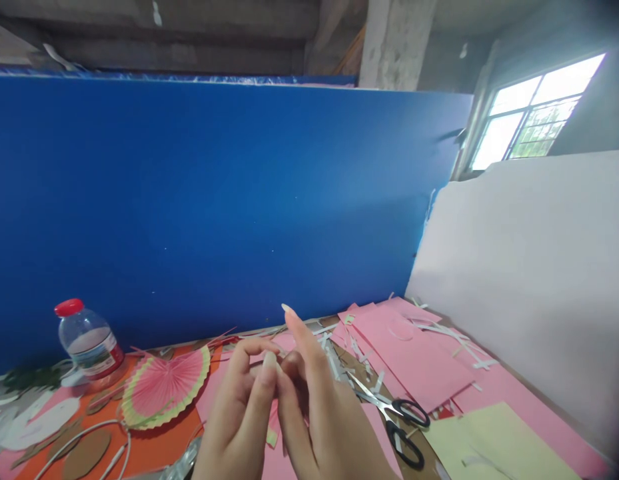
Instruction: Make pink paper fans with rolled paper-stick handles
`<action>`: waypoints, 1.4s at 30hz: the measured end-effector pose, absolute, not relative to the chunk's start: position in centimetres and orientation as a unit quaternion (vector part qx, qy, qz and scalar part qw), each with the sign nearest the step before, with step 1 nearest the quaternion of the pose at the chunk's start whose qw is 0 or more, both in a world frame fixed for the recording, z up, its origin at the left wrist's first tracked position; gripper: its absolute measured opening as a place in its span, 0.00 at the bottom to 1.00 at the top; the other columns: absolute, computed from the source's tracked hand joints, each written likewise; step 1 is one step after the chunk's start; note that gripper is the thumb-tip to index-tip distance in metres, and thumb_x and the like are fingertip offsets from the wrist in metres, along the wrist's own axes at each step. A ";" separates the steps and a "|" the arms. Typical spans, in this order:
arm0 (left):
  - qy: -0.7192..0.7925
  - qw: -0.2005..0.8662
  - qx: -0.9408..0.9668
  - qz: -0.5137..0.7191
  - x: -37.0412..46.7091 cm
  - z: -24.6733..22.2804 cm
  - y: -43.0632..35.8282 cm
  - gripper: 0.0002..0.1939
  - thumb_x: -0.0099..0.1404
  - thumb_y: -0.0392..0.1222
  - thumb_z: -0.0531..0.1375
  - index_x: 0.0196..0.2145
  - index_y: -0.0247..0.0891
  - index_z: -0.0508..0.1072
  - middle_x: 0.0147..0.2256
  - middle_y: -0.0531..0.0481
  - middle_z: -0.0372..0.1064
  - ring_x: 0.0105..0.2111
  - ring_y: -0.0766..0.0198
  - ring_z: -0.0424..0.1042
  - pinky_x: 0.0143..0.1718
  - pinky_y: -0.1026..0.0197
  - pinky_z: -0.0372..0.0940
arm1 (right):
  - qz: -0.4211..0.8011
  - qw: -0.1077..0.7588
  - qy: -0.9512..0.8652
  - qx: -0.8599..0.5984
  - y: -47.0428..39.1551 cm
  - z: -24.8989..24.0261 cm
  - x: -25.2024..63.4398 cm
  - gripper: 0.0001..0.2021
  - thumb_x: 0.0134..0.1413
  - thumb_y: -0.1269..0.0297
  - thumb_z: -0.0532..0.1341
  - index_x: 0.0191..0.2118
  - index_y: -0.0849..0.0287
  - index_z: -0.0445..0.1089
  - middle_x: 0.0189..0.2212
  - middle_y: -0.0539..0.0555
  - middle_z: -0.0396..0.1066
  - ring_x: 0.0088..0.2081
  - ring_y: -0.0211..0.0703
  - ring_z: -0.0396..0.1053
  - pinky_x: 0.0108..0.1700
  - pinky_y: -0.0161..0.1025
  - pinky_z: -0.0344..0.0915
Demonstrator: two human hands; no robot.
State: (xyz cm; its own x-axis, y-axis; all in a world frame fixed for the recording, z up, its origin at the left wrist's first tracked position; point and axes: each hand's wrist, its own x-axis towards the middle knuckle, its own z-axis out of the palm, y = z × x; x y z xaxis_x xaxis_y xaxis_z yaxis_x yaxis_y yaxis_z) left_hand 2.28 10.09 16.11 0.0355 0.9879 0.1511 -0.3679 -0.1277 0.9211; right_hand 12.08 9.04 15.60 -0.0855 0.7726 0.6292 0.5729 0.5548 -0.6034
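scissors [387, 405] and pink sheets [419, 357] lay right; paper fan [164, 380] and capped bottle [92, 350], contents unclear, left. left hand [242, 410] and right hand [326, 407] were pinched together, grasp undetermined, partly obscuring pink-green paper [272, 430] between them.

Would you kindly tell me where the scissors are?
In the head view, the scissors lie right of centre, between the right hand and the yellow sheet.

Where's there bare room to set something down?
The pink sheet, lower half, between scissors and white strips; the yellow sheet, above its loose scrap. Crowded: the left, with bottle, fan and cardboard discs, and the scraps between right hand and scissors.
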 end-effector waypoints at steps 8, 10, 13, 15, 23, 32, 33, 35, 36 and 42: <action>0.344 0.570 0.456 0.591 1.7 15.5 11.6 0.12 0.62 0.48 0.60 0.40 0.40 0.77 0.39 0.49 0.77 0.42 0.60 0.74 0.41 0.66 0.68 | 0.038 0.471 -0.751 -0.462 9.8 15.4 12.0 0.30 0.61 0.73 0.47 0.66 0.52 0.38 0.43 0.59 0.75 0.37 0.49 0.76 0.33 0.43 0.73; 0.335 0.579 0.449 0.593 1.6 15.0 11.8 0.14 0.63 0.49 0.59 0.42 0.41 0.77 0.42 0.48 0.76 0.45 0.58 0.72 0.46 0.64 0.66 | 0.045 0.473 -0.742 -0.473 9.9 15.6 12.1 0.28 0.61 0.74 0.47 0.65 0.54 0.42 0.46 0.60 0.73 0.42 0.51 0.75 0.38 0.47 0.73; 0.349 0.578 0.429 0.600 1.8 14.3 12.0 0.14 0.63 0.50 0.60 0.42 0.43 0.77 0.45 0.49 0.75 0.48 0.58 0.70 0.48 0.63 0.65 | 0.069 0.481 -0.725 -0.489 10.1 15.5 12.1 0.24 0.61 0.72 0.48 0.62 0.56 0.49 0.48 0.62 0.72 0.46 0.52 0.73 0.41 0.50 0.73; 0.356 0.573 0.417 0.609 2.0 14.0 11.9 0.14 0.62 0.50 0.60 0.42 0.43 0.77 0.46 0.49 0.74 0.50 0.58 0.69 0.49 0.64 0.64 | 0.076 0.496 -0.709 -0.496 10.2 15.1 12.1 0.20 0.61 0.70 0.49 0.58 0.56 0.54 0.46 0.61 0.74 0.43 0.53 0.75 0.40 0.50 0.73; 0.328 0.627 0.399 0.583 2.0 14.8 12.1 0.14 0.63 0.49 0.59 0.41 0.39 0.77 0.43 0.45 0.76 0.42 0.57 0.75 0.39 0.64 0.68 | 0.087 0.522 -0.678 -0.510 10.6 14.5 12.1 0.23 0.60 0.70 0.48 0.61 0.53 0.48 0.31 0.54 0.76 0.28 0.49 0.76 0.26 0.42 0.70; 0.339 0.615 0.403 0.587 2.1 14.3 12.3 0.15 0.59 0.50 0.63 0.41 0.42 0.78 0.42 0.47 0.76 0.40 0.60 0.75 0.30 0.69 0.68 | 0.185 0.525 -0.697 -0.452 10.3 15.5 12.6 0.21 0.62 0.71 0.48 0.60 0.51 0.50 0.34 0.51 0.72 0.34 0.40 0.74 0.33 0.36 0.70; 0.331 0.636 0.383 0.583 2.2 14.3 12.2 0.14 0.58 0.50 0.64 0.41 0.43 0.78 0.42 0.47 0.77 0.39 0.59 0.75 0.29 0.69 0.68 | 0.195 0.530 -0.693 -0.448 10.3 15.5 12.6 0.21 0.62 0.71 0.48 0.60 0.51 0.50 0.34 0.51 0.71 0.34 0.40 0.73 0.33 0.36 0.70; 0.314 0.669 0.344 0.579 2.2 14.5 12.2 0.13 0.57 0.49 0.65 0.39 0.42 0.78 0.41 0.47 0.77 0.41 0.58 0.75 0.33 0.66 0.69 | 0.206 0.534 -0.691 -0.441 10.3 15.4 12.5 0.21 0.62 0.71 0.48 0.59 0.52 0.50 0.33 0.49 0.69 0.33 0.38 0.72 0.34 0.35 0.70; 0.307 0.679 0.330 0.579 2.2 14.6 12.1 0.13 0.57 0.48 0.65 0.39 0.41 0.79 0.41 0.46 0.77 0.42 0.57 0.74 0.37 0.64 0.69 | 0.206 0.533 -0.694 -0.438 10.3 15.4 12.4 0.21 0.62 0.71 0.48 0.59 0.52 0.50 0.32 0.49 0.69 0.32 0.38 0.72 0.34 0.35 0.70; 0.293 0.697 0.318 0.572 2.1 14.8 11.9 0.14 0.59 0.47 0.63 0.41 0.39 0.78 0.39 0.44 0.78 0.44 0.52 0.74 0.45 0.57 0.68 | 0.202 0.531 -0.711 -0.415 10.2 15.4 12.5 0.22 0.60 0.73 0.49 0.59 0.53 0.50 0.34 0.51 0.69 0.34 0.38 0.70 0.36 0.37 0.69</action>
